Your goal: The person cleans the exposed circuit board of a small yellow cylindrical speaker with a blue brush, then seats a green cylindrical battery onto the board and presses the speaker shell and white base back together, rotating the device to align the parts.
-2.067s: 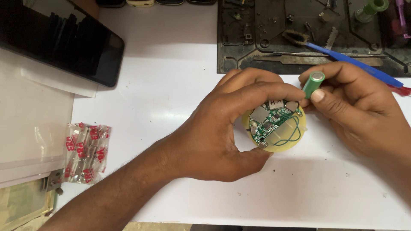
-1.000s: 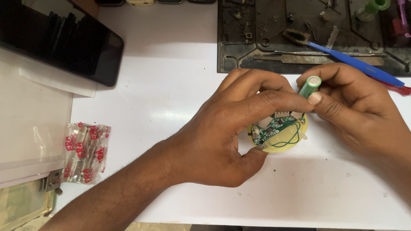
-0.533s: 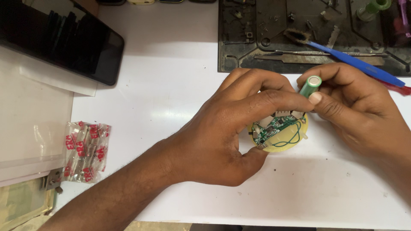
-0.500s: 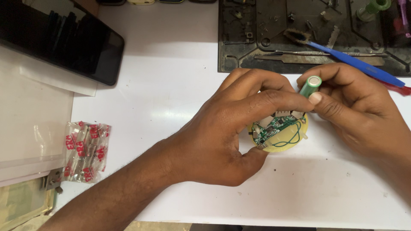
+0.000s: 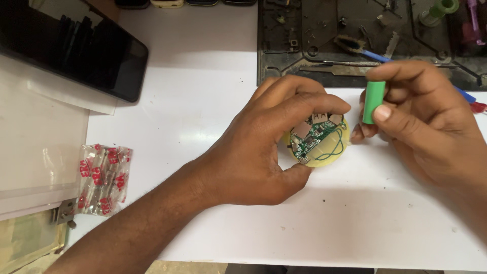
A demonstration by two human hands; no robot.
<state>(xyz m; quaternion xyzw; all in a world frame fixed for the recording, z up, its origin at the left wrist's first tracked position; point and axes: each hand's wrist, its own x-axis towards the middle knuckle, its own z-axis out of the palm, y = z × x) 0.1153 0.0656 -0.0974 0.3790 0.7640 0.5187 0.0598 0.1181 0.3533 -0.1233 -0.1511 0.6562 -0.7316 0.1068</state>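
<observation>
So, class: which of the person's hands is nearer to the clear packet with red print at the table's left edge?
Left. The left hand grips the round yellow disc with the circuit board, closer to the packet. The right hand, holding the green cylinder, is farther right.

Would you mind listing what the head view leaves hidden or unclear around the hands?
- Round yellow case: its left part is hidden by the left hand.
- Green battery: its lower end is covered by the right hand.
- Circuit board: parts too small to identify.
- Blue-handled brush: handle hidden behind the right hand.
</observation>
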